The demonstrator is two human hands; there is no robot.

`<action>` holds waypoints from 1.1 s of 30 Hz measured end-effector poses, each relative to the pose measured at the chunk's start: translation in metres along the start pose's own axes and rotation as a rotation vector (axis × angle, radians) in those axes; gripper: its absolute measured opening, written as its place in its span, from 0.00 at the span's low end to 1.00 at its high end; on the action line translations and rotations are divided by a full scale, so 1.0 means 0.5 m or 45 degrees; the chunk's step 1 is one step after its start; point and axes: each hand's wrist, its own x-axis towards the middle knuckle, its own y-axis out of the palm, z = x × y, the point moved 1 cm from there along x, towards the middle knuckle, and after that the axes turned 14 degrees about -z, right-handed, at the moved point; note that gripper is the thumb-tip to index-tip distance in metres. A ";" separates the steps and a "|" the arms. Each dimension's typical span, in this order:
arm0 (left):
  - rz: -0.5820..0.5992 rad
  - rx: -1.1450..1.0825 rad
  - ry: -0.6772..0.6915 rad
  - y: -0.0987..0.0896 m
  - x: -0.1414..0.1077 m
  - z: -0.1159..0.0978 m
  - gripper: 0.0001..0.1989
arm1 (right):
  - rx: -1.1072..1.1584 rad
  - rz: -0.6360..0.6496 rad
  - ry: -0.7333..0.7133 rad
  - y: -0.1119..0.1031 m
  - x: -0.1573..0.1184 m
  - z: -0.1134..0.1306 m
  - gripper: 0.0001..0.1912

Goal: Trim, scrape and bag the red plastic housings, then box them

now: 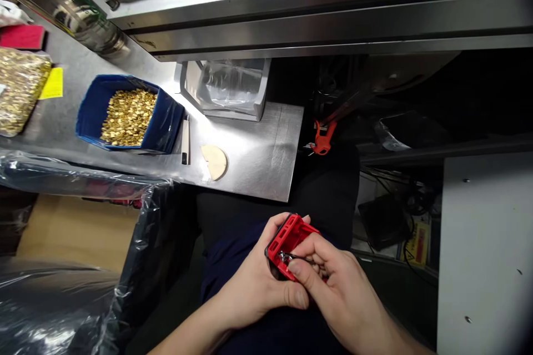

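Low in the middle of the head view, above my lap, my left hand point(266, 283) is wrapped round a red plastic housing point(287, 234) with a black outer side. Its open, hollow side faces up. My right hand point(337, 283) pinches a thin dark piece with a shiny metal end point(285, 257) between thumb and fingertips. That metal end sits inside the housing, near its lower left wall. I cannot make out exactly what the small piece is, and my right fingers cover part of the housing.
On the metal bench stands a blue bin point(89, 113) of small brass parts, beside a white-handled tool point(185, 141), a pale half-round piece point(215, 162) and a grey bin point(262, 94). A plastic-lined box point(141, 233) is at left. Orange-handled pliers point(322, 138) hang beyond the bench edge.
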 end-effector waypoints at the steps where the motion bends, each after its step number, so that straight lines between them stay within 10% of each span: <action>1: 0.003 -0.015 -0.008 0.001 0.001 -0.002 0.46 | 0.010 -0.032 -0.016 -0.003 -0.003 0.001 0.11; 8: -0.080 -0.145 0.006 -0.008 -0.002 0.002 0.47 | 0.091 -0.656 -0.263 -0.061 0.115 -0.012 0.14; 14: -0.140 -0.323 -0.098 -0.031 -0.018 0.018 0.39 | -0.274 -0.613 -0.682 0.028 0.349 -0.026 0.12; 20: -0.118 -0.333 0.005 -0.022 -0.034 0.003 0.40 | -0.425 -0.583 -0.881 0.122 0.461 0.008 0.10; 28: -0.531 0.144 0.233 -0.051 -0.017 -0.006 0.43 | -0.230 -0.536 -0.906 0.021 0.293 -0.019 0.13; 33: -0.664 0.431 0.289 -0.048 0.020 -0.003 0.36 | -0.270 0.156 -1.062 -0.010 0.131 -0.056 0.17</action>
